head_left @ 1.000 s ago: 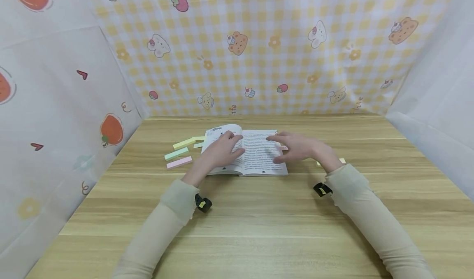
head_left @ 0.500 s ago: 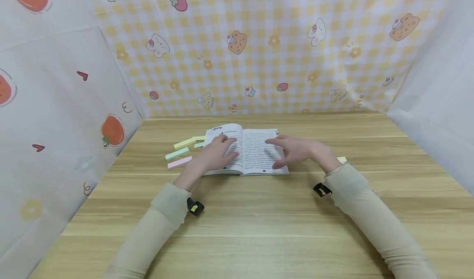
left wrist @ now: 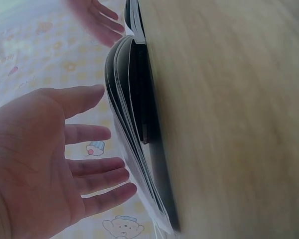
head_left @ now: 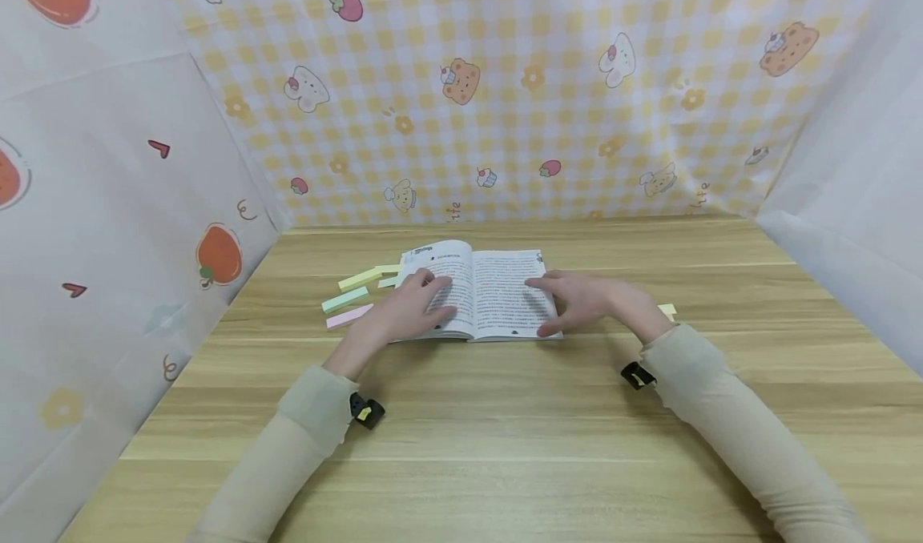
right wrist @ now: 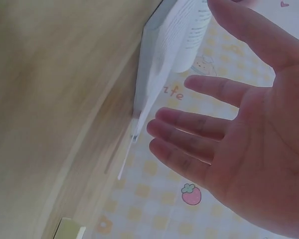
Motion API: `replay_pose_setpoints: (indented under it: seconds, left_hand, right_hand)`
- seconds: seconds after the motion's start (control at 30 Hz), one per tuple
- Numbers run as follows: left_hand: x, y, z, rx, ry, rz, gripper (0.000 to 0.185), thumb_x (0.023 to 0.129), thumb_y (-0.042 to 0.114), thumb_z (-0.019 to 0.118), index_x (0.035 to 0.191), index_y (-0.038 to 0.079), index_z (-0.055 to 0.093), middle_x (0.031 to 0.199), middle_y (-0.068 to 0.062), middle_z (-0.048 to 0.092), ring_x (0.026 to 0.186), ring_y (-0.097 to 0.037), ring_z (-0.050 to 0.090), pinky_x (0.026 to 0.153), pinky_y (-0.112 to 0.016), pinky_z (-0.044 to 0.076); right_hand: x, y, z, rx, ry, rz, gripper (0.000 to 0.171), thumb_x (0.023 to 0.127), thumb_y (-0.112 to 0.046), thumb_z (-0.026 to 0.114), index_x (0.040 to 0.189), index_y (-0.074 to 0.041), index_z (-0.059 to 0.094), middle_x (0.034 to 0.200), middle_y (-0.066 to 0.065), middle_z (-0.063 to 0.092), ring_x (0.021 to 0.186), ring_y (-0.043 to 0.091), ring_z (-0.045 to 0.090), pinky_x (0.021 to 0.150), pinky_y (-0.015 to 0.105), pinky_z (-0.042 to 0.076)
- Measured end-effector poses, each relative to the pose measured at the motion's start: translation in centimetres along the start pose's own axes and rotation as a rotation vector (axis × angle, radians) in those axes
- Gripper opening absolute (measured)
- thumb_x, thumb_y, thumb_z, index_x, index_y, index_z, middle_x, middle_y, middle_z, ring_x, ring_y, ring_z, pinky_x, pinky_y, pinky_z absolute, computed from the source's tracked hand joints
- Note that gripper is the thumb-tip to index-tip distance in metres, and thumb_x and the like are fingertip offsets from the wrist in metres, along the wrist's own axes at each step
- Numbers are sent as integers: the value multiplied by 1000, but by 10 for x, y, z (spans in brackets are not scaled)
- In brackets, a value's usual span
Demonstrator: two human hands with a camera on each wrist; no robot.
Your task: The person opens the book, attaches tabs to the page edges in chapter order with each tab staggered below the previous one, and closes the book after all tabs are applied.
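An open book (head_left: pixel 505 291) with printed pages lies on the table, its left page bulging up near the spine. Over the left page is my left hand (head_left: pixel 404 307), thumb and fingers spread. In the left wrist view the fingers of the left hand (left wrist: pixel 45 159) are nearly straight beside the curved page stack (left wrist: pixel 134 119); whether they touch it I cannot tell. My right hand (head_left: pixel 580 299) is at the book's right edge, fingers extended over the right page. The right wrist view shows the right hand (right wrist: pixel 249 134) with palm bare and holding nothing.
Left of the book lie sticky-note strips: yellow (head_left: pixel 358 279), green (head_left: pixel 344 299) and pink (head_left: pixel 349 316). Green (head_left: pixel 387 283) and yellow tabs (head_left: pixel 390 269) are at its left edge. A pale yellow note pad (head_left: pixel 667 311) is partly behind my right wrist. A patterned cloth (head_left: pixel 534 110) hangs behind the table.
My left hand has drawn left and slightly toward me, off the middle of the book, uncovering more of the left page. The right hand has shifted slightly right and nearer.
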State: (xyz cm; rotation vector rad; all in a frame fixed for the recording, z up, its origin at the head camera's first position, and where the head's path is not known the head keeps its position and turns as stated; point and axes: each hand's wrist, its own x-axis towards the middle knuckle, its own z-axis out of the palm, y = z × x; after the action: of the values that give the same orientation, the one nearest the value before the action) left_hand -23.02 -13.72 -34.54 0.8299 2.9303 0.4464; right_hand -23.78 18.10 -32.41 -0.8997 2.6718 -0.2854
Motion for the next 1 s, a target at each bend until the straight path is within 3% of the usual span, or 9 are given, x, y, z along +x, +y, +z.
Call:
replay_pose_setpoints:
  seconds: [0.37,0.7,1.0]
  left_hand:
    - [-12,-3,-3,15,-24,31,60,102,40,58,149,6,47,140,-22,46,125,-37,48,101,-53,45]
    - [-17,-14,-2,-3,-76,25,65,101,40,59,153,5,42,139,-23,45,122,-33,50,103,-48,44]
    - [-21,-19,-3,-41,-111,15,65,102,37,59,153,2,39,140,-26,42,123,-36,49,104,-50,43]
  right_hand:
    - [-7,0,4,5,-25,15,90,88,-48,75,156,-5,36,155,25,35,139,43,40,112,58,34]
    - [-7,2,9,-17,-20,-9,79,90,-41,75,152,-4,43,153,24,40,137,43,42,111,57,36]
    - [-6,0,10,-38,-39,24,69,95,-33,70,153,-5,43,158,24,33,145,45,30,115,59,29]
